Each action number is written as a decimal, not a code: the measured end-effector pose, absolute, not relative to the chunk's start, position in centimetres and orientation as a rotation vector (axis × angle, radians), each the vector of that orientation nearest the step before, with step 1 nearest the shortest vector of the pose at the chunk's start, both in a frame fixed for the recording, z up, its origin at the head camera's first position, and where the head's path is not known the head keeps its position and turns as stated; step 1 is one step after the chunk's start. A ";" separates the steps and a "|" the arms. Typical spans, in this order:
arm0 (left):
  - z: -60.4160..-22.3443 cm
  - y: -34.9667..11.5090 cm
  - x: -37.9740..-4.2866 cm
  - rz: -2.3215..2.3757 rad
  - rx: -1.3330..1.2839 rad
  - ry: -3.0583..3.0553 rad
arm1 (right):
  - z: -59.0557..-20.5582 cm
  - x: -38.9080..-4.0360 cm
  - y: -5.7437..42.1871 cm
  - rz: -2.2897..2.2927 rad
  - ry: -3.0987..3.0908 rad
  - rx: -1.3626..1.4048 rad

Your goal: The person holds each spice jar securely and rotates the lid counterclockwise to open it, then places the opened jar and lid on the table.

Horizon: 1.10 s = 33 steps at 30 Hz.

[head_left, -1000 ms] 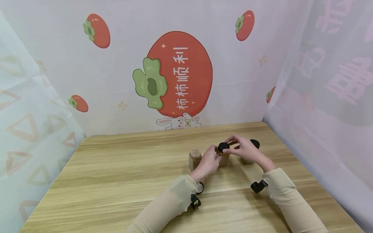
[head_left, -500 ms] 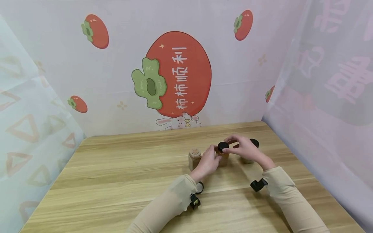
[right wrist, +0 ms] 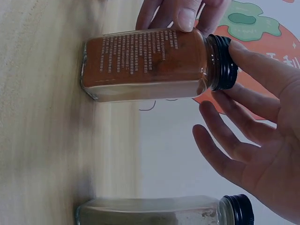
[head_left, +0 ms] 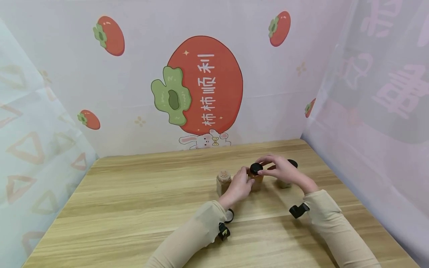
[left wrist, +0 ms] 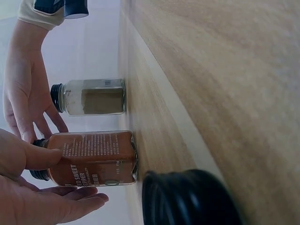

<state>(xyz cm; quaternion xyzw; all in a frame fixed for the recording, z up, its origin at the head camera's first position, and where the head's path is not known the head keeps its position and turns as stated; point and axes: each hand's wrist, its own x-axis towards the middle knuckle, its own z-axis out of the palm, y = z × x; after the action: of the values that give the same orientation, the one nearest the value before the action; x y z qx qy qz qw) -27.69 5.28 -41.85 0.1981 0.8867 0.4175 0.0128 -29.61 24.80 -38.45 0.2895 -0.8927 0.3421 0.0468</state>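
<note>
A clear spice jar (left wrist: 93, 157) of reddish-brown powder, its label partly reading "sweet pepper", stands upright on the table. My left hand (head_left: 240, 186) grips its body from the left, thumb on one side and fingers on the other. At the top, my right hand (head_left: 281, 171) pinches the black screw lid (right wrist: 224, 61) between thumb and fingers, while the other fingers spread away from the glass. The lid is on the jar's neck. Left of my left hand is a second jar (head_left: 223, 183) with a perforated shaker top and no black lid.
A third jar (left wrist: 96, 97), black-lidded and part full of brownish powder, stands to the right, partly behind my right hand. One loose black lid (head_left: 229, 216) lies on the wooden table (head_left: 140, 201) by my left wrist. Printed cloth walls (head_left: 140, 74) surround the table's back and sides.
My right wrist has shifted slightly to the right, with the fingers still at the lid. The left hand and the jars stay in place.
</note>
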 end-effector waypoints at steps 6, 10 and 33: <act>-41.7 5.3 -27.5 1.297 0.605 2.757 | -38.2 -29.5 24.9 1.014 -2.735 0.942; -41.6 5.3 -27.5 1.293 0.611 2.766 | -38.0 -29.6 25.0 0.993 -2.745 0.968; -41.7 5.3 -27.5 1.309 0.615 2.752 | -38.9 -29.5 24.4 1.093 -2.741 0.745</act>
<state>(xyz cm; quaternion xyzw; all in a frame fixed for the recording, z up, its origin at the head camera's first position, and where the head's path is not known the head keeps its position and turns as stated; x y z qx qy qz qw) -27.50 5.33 -41.73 0.1978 0.8850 0.4211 0.0165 -29.55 24.39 -38.89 0.2446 -0.8995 0.3586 0.0488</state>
